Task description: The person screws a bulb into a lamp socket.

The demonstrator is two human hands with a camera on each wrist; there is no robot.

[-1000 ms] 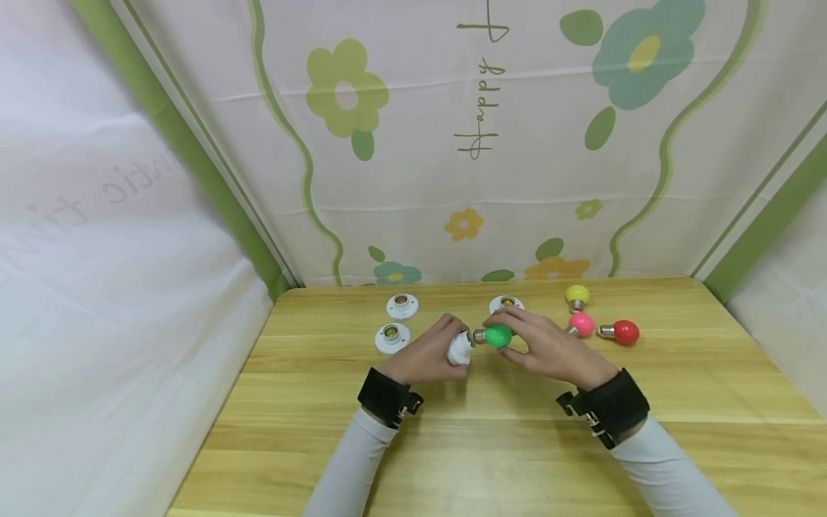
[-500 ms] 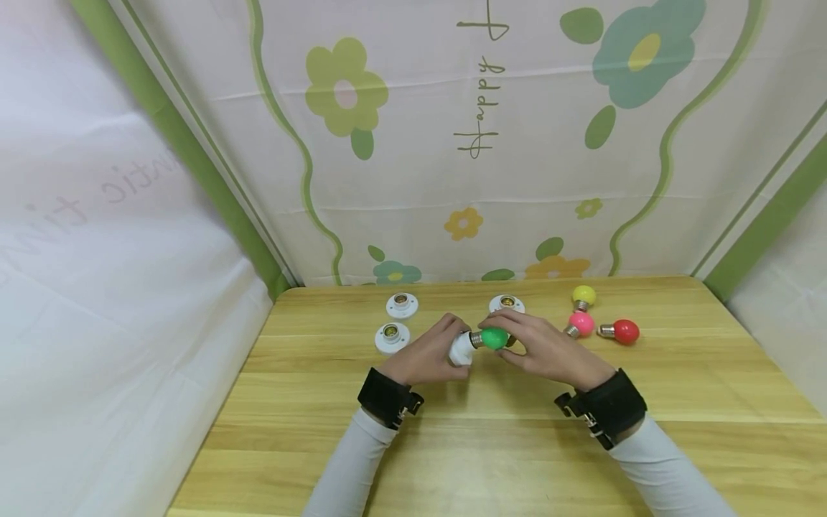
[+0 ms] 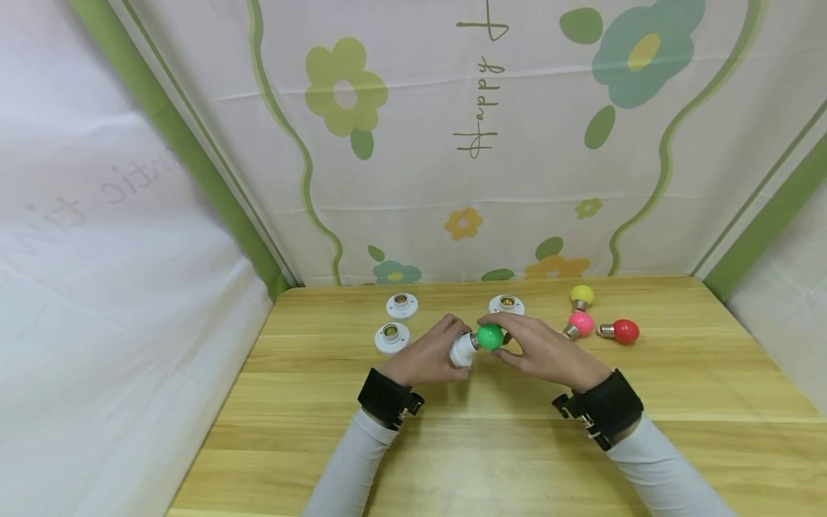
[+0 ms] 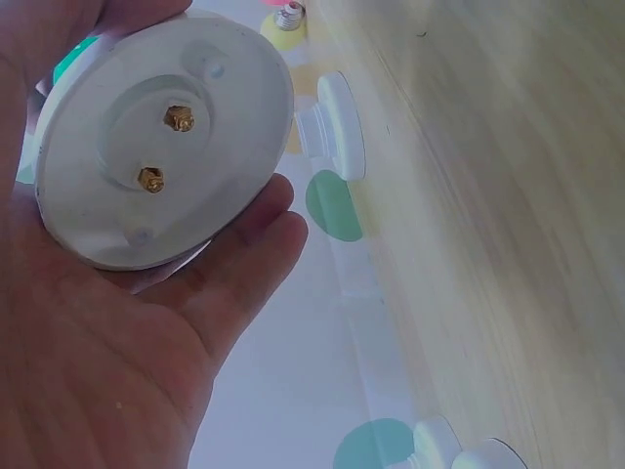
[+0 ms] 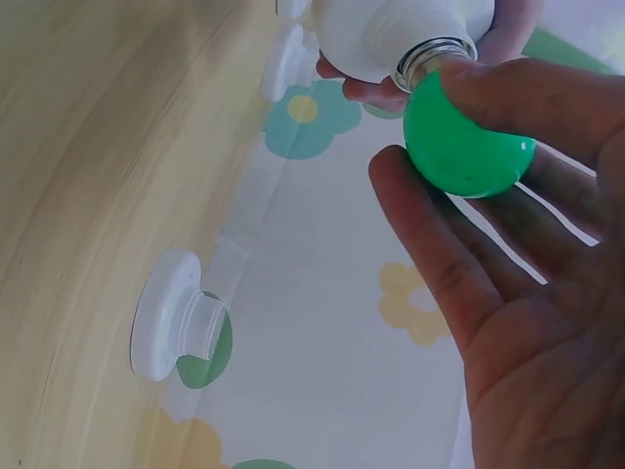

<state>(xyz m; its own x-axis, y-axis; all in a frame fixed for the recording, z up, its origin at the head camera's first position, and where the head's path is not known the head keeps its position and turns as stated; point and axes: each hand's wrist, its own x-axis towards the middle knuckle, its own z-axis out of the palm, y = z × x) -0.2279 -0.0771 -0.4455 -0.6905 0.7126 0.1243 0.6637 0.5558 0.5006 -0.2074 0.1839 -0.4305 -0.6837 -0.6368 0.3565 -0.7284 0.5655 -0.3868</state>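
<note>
My left hand grips a white round lamp socket above the table, its mouth tilted toward the right. In the left wrist view the flat underside of that socket shows, with two brass-coloured screws. My right hand holds a green light bulb between thumb and fingers. The right wrist view shows the thumb on the side of the green bulb and its metal thread partly inside the socket mouth, with some thread turns still visible. The fingers spread around the glass.
Two white sockets sit at the left on the wooden table; another socket is behind my right hand. To the right lie a yellow bulb, a pink bulb and a red bulb. A flowered curtain hangs behind.
The green bulb has moved left with my right hand, its thread going from the socket's edge into its mouth. The yellow bulb has shifted slightly right. My left hand stays almost still.
</note>
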